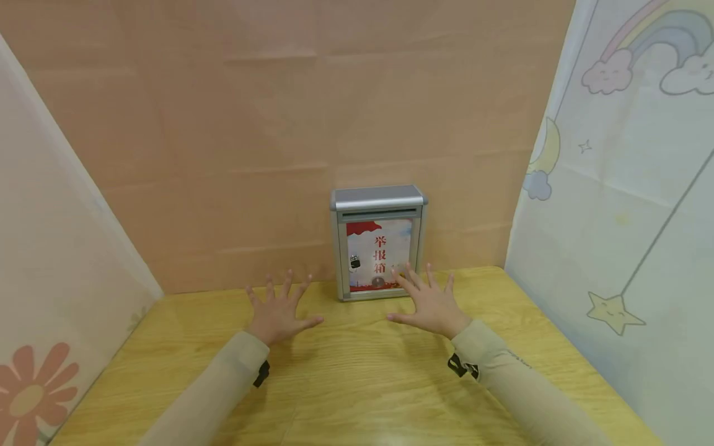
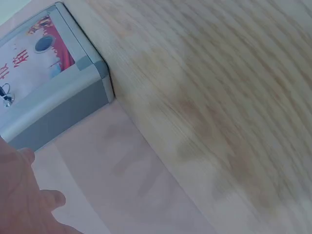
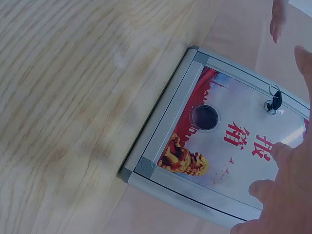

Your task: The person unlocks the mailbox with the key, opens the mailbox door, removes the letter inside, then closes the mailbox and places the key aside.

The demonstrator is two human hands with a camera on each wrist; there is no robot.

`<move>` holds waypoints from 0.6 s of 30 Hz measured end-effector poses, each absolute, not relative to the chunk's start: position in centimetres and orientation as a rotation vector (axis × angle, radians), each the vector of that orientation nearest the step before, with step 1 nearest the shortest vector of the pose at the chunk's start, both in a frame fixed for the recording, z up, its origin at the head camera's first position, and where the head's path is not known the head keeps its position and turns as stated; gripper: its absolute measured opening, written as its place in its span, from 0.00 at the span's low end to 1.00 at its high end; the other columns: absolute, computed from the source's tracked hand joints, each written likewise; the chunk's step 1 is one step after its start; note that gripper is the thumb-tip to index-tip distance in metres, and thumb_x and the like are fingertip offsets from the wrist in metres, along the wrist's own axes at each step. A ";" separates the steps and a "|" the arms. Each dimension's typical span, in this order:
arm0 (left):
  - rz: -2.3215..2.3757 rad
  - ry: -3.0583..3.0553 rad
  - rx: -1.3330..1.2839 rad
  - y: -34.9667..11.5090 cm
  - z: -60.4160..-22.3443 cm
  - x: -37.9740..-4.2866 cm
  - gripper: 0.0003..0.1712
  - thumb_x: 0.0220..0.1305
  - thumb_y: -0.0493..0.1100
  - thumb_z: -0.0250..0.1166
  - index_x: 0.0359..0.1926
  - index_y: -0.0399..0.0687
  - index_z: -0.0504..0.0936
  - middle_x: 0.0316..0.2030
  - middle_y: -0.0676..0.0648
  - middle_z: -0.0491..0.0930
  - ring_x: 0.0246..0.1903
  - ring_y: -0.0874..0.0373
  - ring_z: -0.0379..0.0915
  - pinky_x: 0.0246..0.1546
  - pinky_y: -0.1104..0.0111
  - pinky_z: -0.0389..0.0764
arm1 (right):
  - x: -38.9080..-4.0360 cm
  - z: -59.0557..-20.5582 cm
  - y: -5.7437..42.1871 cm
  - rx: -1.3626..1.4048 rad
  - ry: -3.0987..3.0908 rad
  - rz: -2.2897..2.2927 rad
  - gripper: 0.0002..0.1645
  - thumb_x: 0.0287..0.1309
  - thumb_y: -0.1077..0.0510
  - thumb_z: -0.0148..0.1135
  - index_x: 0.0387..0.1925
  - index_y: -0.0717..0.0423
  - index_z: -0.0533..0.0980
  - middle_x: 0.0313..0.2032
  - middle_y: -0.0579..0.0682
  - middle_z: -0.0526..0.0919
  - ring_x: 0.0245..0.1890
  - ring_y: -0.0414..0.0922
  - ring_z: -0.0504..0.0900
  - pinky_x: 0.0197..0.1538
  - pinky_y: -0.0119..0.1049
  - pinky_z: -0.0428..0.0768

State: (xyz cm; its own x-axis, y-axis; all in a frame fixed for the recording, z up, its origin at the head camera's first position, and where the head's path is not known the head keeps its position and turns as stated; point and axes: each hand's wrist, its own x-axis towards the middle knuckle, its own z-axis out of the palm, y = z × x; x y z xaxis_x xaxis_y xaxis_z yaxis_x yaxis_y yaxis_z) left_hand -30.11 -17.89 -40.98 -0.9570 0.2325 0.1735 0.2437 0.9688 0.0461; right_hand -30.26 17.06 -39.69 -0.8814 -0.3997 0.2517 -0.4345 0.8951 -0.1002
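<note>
Where the grey box (image 1: 380, 248) stands: upright, far side of the wooden table (image 1: 334, 384)
Left hand (image 1: 278, 314): fingers splayed, left of the box
Right hand (image 1: 432, 305): fingers splayed, by the box's right side, contact unclear

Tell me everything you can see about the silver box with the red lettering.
The box is silver-grey, with a metal-looking frame and a slot near the top. Its closed front panel shows red Chinese characters, a golden lion and a round dark window; a key sits in the lock. It stands upright on the wood-grain tabletop, before the tan backdrop. In the head view, the right hand overlaps its front without gripping; whether they touch is unclear.
</note>
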 end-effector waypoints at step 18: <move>-0.277 -3.059 -0.557 -16.6 -40.8 -30.5 0.08 0.64 0.47 0.63 0.33 0.48 0.79 0.22 0.55 0.75 0.18 0.63 0.66 0.19 0.69 0.69 | -31.5 -40.3 18.5 0.554 -3.033 0.459 0.17 0.60 0.40 0.61 0.30 0.48 0.76 0.20 0.42 0.76 0.17 0.39 0.70 0.20 0.34 0.68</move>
